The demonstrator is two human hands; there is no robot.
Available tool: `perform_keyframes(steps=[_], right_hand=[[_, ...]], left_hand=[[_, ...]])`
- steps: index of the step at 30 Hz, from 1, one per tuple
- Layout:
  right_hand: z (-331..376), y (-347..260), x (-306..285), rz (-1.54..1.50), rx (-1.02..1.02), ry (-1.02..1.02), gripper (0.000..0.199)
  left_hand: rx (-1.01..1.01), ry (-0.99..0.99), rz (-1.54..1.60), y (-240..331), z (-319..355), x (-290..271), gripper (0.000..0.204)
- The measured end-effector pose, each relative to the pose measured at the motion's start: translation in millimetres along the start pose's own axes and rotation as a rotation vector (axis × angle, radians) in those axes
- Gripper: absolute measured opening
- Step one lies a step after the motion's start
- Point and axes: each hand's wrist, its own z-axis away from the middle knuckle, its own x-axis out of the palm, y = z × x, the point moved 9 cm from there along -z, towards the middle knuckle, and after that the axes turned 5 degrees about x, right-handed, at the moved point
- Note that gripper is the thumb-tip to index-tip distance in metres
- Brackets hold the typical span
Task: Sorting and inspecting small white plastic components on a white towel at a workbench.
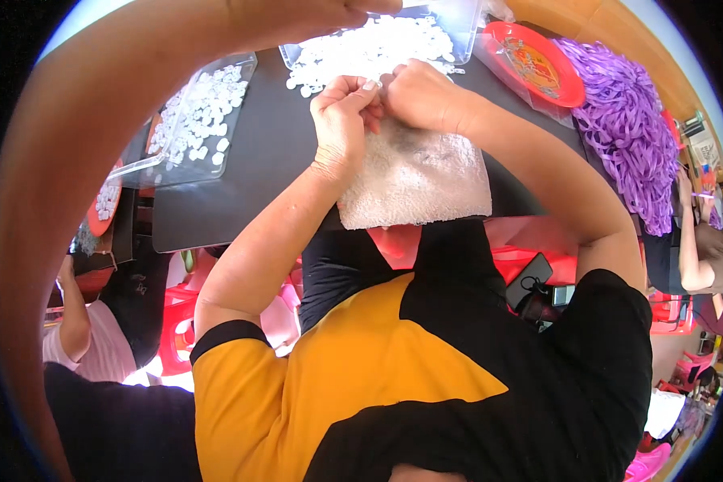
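Note:
My left hand (344,112) and my right hand (422,95) meet over a pale, rough-textured cloth (418,185) at the table's near edge. Thumb and fingertips of my left hand are pinched together beside my right hand, which is curled closed with its back toward me. Whatever lies between the fingertips is too small and too hidden to name. Just beyond my hands, small white plastic pieces (394,48) fill a clear tub (463,36), and some lie spilled at its near side.
Another person's arm (136,80) reaches across from the left, above the tub. Small white pieces also fill a clear tray (193,173) at left. A red plate (566,76) holding small pieces and a heap of purple straps (618,120) lie at right, on the dark table (257,177).

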Motion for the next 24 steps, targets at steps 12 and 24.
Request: perform_keyframes(steps=[12, 24], right_hand=[[1.5, -11.5, -3.6, 0.019, -0.051, -0.199, 0.013], [42.1, 28.2, -45.7, -0.045, 0.178, -0.041, 0.015]], left_hand=[[-0.005, 0.054, -0.108, 27.4, 26.6, 10.6, 0.011], [0.064, 0.131, -0.011, 12.1, 67.2, -6.6, 0.009]])
